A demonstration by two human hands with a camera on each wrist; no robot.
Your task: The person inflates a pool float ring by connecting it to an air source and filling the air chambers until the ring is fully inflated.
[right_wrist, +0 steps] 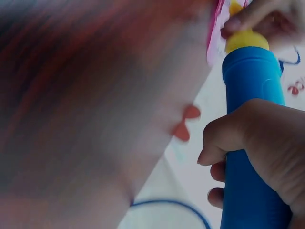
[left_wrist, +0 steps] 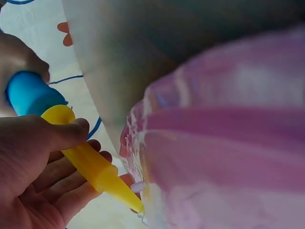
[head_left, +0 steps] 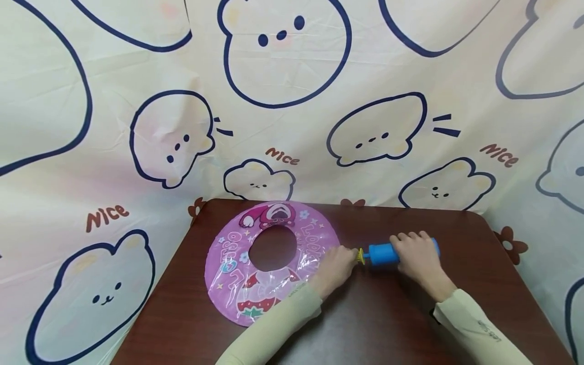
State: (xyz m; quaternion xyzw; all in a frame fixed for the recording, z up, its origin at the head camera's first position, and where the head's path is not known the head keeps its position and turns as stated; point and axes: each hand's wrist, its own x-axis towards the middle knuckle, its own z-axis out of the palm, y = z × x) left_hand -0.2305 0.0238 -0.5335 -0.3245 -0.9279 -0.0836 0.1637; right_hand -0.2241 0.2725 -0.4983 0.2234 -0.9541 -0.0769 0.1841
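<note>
Pink swim ring [head_left: 230,276], blue pump [head_left: 382,254] alongside, yellow nozzle [left_wrist: 97,169] between

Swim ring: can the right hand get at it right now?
Probably not freely: the right hand is curled round the blue pump, and the left hand, holding the yellow nozzle, lies between the right hand and the ring.

Pale green sleeves [head_left: 276,329] (small dark lettering [head_left: 489,331])

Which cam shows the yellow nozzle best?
Left wrist: yellow nozzle shows close up along most of its length. Head: only its flared end beside the left hand; right wrist: parts showing around that hand.
</note>
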